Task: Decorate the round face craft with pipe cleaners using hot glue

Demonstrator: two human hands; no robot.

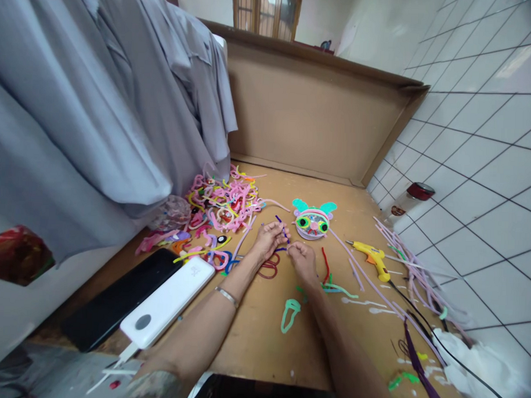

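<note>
Both hands meet at the middle of the table around a thin dark purple pipe cleaner (pixel 279 219). My left hand (pixel 270 238) pinches it, and one end sticks up past the fingers. Close beside it, my right hand (pixel 302 258) is closed with fingertips at the lower bent part. Just beyond the hands sits a round clear craft face (pixel 312 234) with green ears and yellow-green eyes with black centres. A brown-red looped pipe cleaner (pixel 269 266) lies under my left wrist. Near my right forearm are a short red piece (pixel 325 264) and a mint-green loop (pixel 290 316).
A heap of pink and yellow pipe cleaners (pixel 230 200) stands at the back left. A white power bank (pixel 168 303) and black phone (pixel 122 298) lie at left. A yellow glue gun (pixel 372 258), its cord, and lilac stems (pixel 409 259) are at right. Cardboard (pixel 307 107) walls the back.
</note>
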